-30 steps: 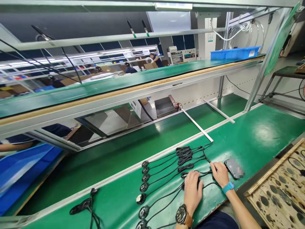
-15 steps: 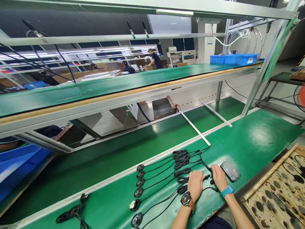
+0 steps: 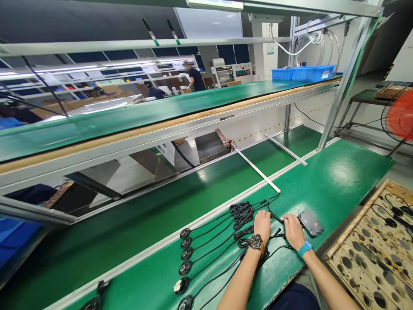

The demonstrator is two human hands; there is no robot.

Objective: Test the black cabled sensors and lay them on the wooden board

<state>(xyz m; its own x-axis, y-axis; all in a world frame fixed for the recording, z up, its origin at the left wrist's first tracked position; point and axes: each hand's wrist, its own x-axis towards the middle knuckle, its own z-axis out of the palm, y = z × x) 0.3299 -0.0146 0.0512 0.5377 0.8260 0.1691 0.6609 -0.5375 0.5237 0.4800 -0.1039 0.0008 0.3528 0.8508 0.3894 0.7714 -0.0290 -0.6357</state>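
Now the left hand [image 3: 262, 224] has been moved forward from the nearer cable ends onto the bundled black cables [image 3: 243, 213] just beyond the right hand [image 3: 293, 230], fingers loosely together and laid flat on them. The right hand, fingers curled, is kept on the cable ends beside the phone [image 3: 309, 222]; whether anything is pinched cannot be told. So the farther bundles seem to be taken in hand, while the round pucks [image 3: 185, 256] lie well to the left of both hands.

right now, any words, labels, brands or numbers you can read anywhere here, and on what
No text here can be read.
Sheet on the white pillar: print too small.
Label on the blue bin: white, too small.
Phone beside the right hand: screen blurred.
Watch on the left hand wrist: dial too small.
Signs over the far benches: blurred.
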